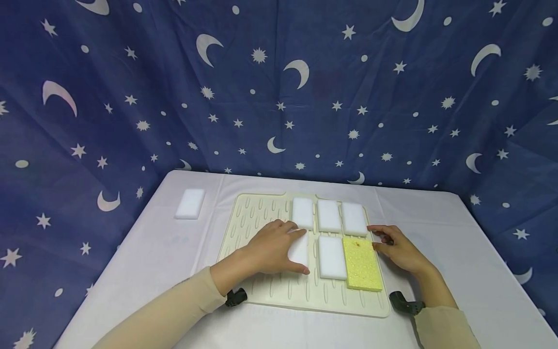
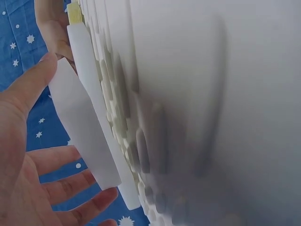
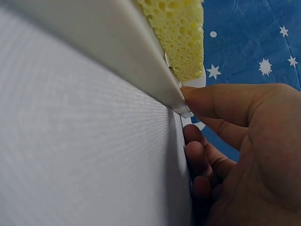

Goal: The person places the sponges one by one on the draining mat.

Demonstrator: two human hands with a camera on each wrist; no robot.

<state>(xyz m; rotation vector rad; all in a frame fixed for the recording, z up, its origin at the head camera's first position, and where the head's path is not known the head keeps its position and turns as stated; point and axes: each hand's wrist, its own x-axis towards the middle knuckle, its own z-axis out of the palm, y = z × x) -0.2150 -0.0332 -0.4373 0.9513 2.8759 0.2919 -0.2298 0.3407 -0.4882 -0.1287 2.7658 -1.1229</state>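
Observation:
My left hand (image 1: 272, 247) grips a white sponge block (image 1: 298, 248) over the ribbed cream mat (image 1: 257, 223), thumb at one end and fingertips at the other. In the left wrist view this block (image 2: 84, 127) leans between thumb and fingers, close over the mat. My right hand (image 1: 398, 249) is at the mat's right edge beside a yellow sponge (image 1: 363, 264). Its thumb (image 3: 216, 101) touches the mat's rim below the yellow sponge in the right wrist view, while the other fingers bend loosely near the tablecloth.
On the mat, white blocks form a back row (image 1: 329, 216), with another white block (image 1: 332, 258) left of the yellow sponge. A separate white block (image 1: 190, 204) lies on the white tablecloth (image 1: 144, 271) at the far left. A blue curtain (image 1: 279, 87) with moons and stars hangs behind.

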